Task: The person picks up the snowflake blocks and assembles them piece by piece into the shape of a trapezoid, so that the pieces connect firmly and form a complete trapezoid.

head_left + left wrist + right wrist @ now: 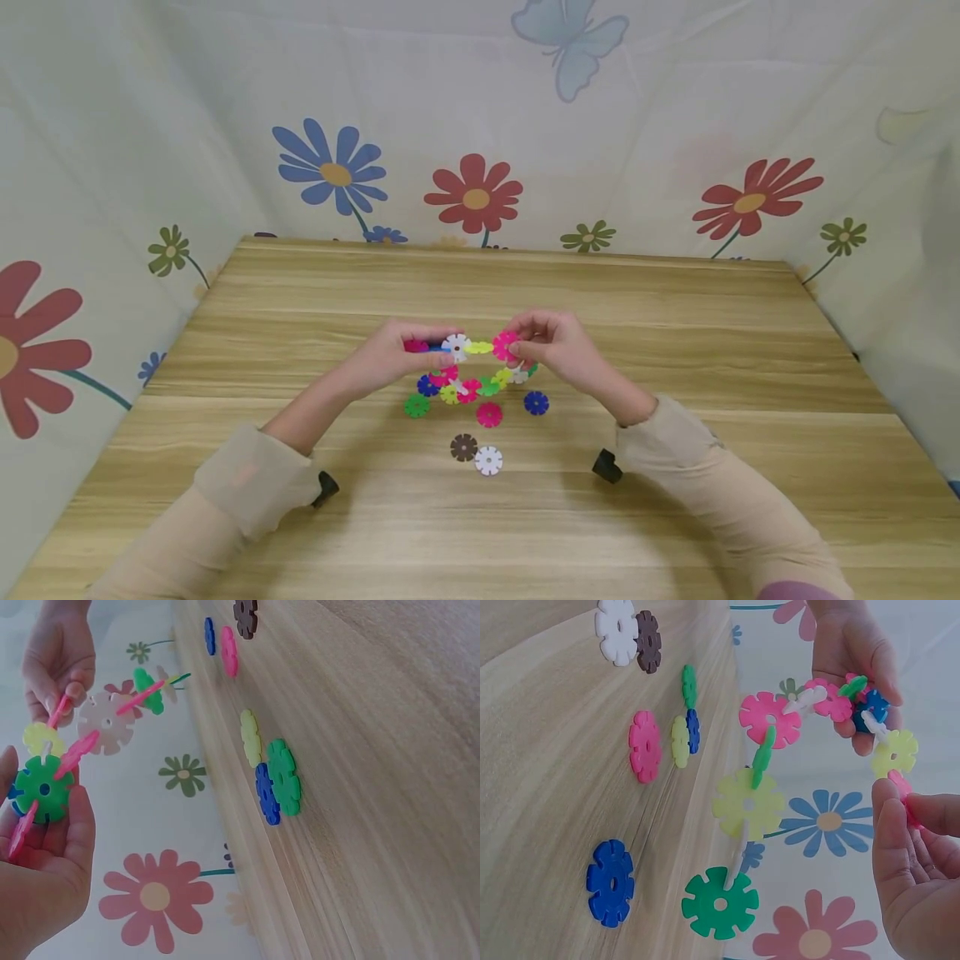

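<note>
My left hand [378, 357] grips one part of a chain of notched plastic flower discs, around a green disc [43, 789] and a blue disc [871, 712]. From there a white disc [454, 347] joins a yellow disc [480, 347]. My right hand [566, 346] pinches a pink disc [504, 346] against that yellow one, between thumb and fingers. The rest of the chain hangs below the hands in pink, white, green and yellow; at its loose end is a green disc [720, 903]. Whether the pinched disc is slotted in, I cannot tell.
Loose discs lie on the wooden table [675, 333]: a green disc [416, 406], a pink disc [490, 415], a blue disc [536, 403], a brown disc [463, 447] and a white disc [488, 460], among others. A flowered cloth [637, 125] surrounds the table.
</note>
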Tool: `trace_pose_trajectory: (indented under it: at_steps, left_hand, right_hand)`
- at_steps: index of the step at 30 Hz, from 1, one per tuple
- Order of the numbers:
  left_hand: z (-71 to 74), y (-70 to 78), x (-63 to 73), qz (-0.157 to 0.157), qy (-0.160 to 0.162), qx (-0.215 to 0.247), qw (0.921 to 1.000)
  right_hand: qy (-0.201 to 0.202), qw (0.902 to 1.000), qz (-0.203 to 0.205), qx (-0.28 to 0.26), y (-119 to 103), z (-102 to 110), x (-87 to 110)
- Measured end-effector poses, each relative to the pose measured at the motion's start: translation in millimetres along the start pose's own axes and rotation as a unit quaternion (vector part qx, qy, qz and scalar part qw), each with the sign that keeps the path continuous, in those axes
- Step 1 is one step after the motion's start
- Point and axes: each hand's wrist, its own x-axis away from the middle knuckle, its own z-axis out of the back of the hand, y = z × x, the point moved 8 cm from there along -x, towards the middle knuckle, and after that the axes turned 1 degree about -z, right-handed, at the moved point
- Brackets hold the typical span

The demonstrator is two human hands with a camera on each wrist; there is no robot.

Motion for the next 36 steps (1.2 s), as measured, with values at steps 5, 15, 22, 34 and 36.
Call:
trace_pose_trajectory:
  at_steps: [5,15,22,34,36]
  left_hand:
    - [-0.4,0.8,0.5,-0.006,-0.003,-0.01,0.9999]
    - [-0.7,-0.4,0.8,0.003,-0.005,-0.009,0.9999]
    - [-2.5,1.3,1.0,0.004,-0.01,-0.012,0.9999]
    - [-4.3,3.6,0.9,0.0,-0.004,-0.011,0.9999]
    - [-5.5,3.8,0.6,-0.001,-0.006,-0.012,0.9999]
  right_hand:
    - [0.003,1.0,-0.001,0.007,-1.2,-0.1,2.4]
    - [0.003,1.0,0.004,0.001,-1.5,0.1,3.5]
    - [0.004,1.0,0.004,0.007,0.9,-2.0,2.5]
    - [0.025,0.9996,0.003,-0.012,0.0,-2.6,4.1]
    - [0.022,0.9997,0.006,-0.011,-0.4,-3.3,4.8]
